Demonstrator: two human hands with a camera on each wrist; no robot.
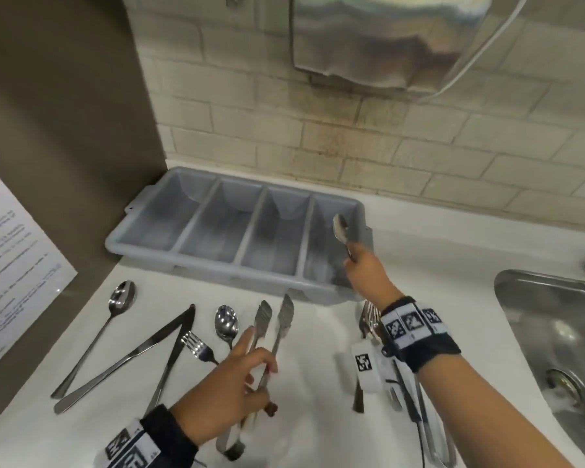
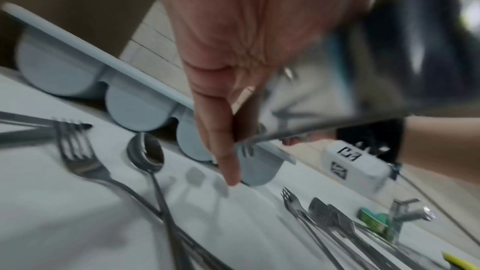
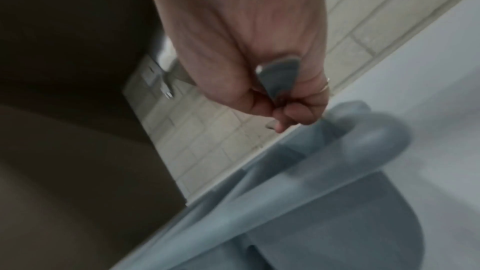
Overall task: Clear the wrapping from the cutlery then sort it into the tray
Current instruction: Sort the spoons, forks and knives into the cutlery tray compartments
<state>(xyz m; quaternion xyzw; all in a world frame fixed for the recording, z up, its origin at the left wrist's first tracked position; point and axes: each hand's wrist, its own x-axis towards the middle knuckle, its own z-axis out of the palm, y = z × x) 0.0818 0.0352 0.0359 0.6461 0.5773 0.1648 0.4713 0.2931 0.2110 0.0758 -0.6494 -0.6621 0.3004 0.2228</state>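
Grey four-compartment tray (image 1: 213,184), far on white counter (image 1: 318,417): no cutlery visible inside. Near left: loose spoons, knives, fork. Left hand (image 1: 227,383) grips tongs (image 1: 267,336). Right hand (image 1: 365,268) pinches spoon (image 1: 341,229) over rightmost compartment. Steel sink (image 1: 520,319) right.

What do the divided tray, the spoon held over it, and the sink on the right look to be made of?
Tray: probably plastic, matte blue-grey, with thick moulded walls and rounded corners and no glint.
Spoon, held by the right hand: polished metal, likely stainless steel, since its bowl mirrors the light.
Sink: brushed metal, likely stainless steel too, with a soft, streaky sheen.
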